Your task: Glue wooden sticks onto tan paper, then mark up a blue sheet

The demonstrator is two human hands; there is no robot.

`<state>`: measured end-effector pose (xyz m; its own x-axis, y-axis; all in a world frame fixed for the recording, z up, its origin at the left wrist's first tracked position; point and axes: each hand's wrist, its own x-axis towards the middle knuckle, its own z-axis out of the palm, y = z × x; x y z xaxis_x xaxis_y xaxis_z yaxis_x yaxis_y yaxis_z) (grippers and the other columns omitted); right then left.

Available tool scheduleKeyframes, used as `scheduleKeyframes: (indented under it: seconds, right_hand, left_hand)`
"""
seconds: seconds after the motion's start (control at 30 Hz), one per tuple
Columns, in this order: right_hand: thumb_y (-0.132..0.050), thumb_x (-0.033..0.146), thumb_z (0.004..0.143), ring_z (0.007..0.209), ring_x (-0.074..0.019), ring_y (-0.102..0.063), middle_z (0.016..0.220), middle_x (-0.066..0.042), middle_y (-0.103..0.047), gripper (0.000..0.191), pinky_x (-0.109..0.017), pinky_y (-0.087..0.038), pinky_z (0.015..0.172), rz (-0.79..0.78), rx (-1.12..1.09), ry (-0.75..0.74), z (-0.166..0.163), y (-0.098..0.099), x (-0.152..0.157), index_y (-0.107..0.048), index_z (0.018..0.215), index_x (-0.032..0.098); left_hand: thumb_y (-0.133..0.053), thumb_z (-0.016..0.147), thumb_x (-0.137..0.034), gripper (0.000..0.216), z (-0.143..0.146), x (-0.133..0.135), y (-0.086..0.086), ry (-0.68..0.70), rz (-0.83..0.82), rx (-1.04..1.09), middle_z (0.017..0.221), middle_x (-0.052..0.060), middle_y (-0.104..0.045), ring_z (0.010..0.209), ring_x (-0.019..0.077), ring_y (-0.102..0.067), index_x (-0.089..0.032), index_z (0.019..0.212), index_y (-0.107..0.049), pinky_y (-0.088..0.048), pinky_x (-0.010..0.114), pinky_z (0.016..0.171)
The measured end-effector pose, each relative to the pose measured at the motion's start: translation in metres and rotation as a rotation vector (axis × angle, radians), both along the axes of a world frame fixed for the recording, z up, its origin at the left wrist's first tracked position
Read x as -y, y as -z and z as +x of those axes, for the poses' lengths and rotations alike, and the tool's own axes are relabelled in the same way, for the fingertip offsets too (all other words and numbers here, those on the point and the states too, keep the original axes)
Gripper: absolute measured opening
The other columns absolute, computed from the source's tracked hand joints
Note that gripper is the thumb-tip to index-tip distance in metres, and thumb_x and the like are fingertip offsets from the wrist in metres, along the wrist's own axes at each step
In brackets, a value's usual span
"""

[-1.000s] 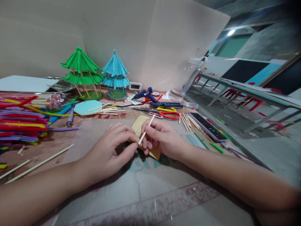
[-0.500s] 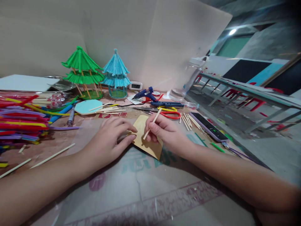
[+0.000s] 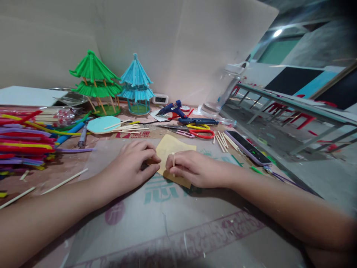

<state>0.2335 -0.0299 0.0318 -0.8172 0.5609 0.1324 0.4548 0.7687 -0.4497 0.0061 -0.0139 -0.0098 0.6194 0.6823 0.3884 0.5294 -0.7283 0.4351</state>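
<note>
My right hand pinches a short wooden stick, held roughly upright over a yellow sheet that looks like sandpaper. The stick's lower end is close to the sheet; whether it touches is hard to see. My left hand rests at the sheet's left edge, fingers curled and thumb near the fingertips, holding that edge down. Beneath the sheet lies a translucent printed plastic mat.
Behind stand a green model pavilion and a blue one. A glue gun, scissors, loose sticks and a phone lie to the right. Colourful pipe cleaners pile up at left; a clear jug stands at back right.
My right hand has turned palm-down, bringing the stick from a slant to nearly upright over the sheet. More of the sheet's far part shows now. My left hand has barely moved.
</note>
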Motion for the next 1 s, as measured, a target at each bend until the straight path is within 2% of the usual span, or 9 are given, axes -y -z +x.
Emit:
scheduleKeyframes:
  seconds: [0.17, 0.4, 0.57, 0.77, 0.9, 1.0]
  right_hand:
    - [-0.048, 0.023, 0.100, 0.081, -0.0202, -0.061, 0.088, -0.008, -0.069, 0.016, -0.030, -0.045, 0.073, 0.100, -0.045, 0.034, -0.009, 0.009, -0.007, -0.058, 0.089, 0.019]
    - [-0.045, 0.025, 0.102, 0.076, -0.0174, -0.061, 0.084, -0.006, -0.068, 0.021, -0.028, -0.047, 0.071, -0.061, -0.003, -0.023, 0.005, -0.001, -0.005, -0.059, 0.089, 0.018]
    - [-0.048, 0.019, 0.099, 0.082, -0.0193, -0.062, 0.087, -0.007, -0.070, 0.016, -0.031, -0.048, 0.076, 0.033, -0.073, 0.011, -0.007, 0.006, -0.004, -0.061, 0.089, 0.019]
    - [-0.046, 0.025, 0.102, 0.074, -0.0165, -0.061, 0.084, -0.005, -0.068, 0.020, -0.027, -0.047, 0.071, -0.100, -0.044, -0.038, -0.001, -0.004, 0.003, -0.060, 0.089, 0.018]
    - [-0.047, 0.023, 0.101, 0.083, -0.0183, -0.064, 0.094, -0.008, -0.071, 0.016, -0.029, -0.048, 0.076, -0.018, -0.207, 0.062, -0.005, 0.004, -0.001, -0.059, 0.092, 0.018]
    - [-0.045, 0.023, 0.101, 0.085, -0.0196, -0.065, 0.095, -0.010, -0.072, 0.018, -0.031, -0.048, 0.079, -0.005, -0.170, 0.060, -0.008, 0.006, -0.005, -0.059, 0.090, 0.018]
  left_hand:
    - [-0.056, 0.093, -0.032, 0.016, 0.000, 0.000, 0.000, -0.005, 0.003, 0.000, 0.105, 0.005, -0.065, 0.104, 0.0252, -0.057, -0.022, 0.086, -0.066, -0.043, 0.040, 0.089]
    - [-0.060, 0.094, -0.035, 0.016, 0.001, 0.001, 0.000, -0.020, 0.006, 0.006, 0.106, 0.005, -0.066, 0.105, 0.0252, -0.058, -0.023, 0.092, -0.070, -0.043, 0.040, 0.091]
    - [-0.058, 0.094, -0.033, 0.016, 0.000, 0.001, 0.000, 0.001, 0.007, 0.002, 0.106, 0.004, -0.065, 0.104, 0.0246, -0.058, -0.022, 0.088, -0.068, -0.043, 0.038, 0.090]
    - [-0.060, 0.094, -0.036, 0.018, 0.000, 0.000, 0.001, -0.022, -0.006, -0.016, 0.107, 0.005, -0.065, 0.105, 0.0249, -0.058, -0.022, 0.089, -0.069, -0.043, 0.040, 0.090]
    - [-0.058, 0.094, -0.032, 0.014, 0.001, 0.001, -0.001, -0.013, -0.017, -0.013, 0.105, 0.004, -0.064, 0.105, 0.0244, -0.057, -0.022, 0.090, -0.068, -0.043, 0.039, 0.091]
    - [-0.058, 0.093, -0.030, 0.012, 0.001, 0.002, -0.001, -0.018, -0.017, -0.018, 0.105, 0.004, -0.064, 0.106, 0.0250, -0.057, -0.022, 0.090, -0.067, -0.043, 0.040, 0.091]
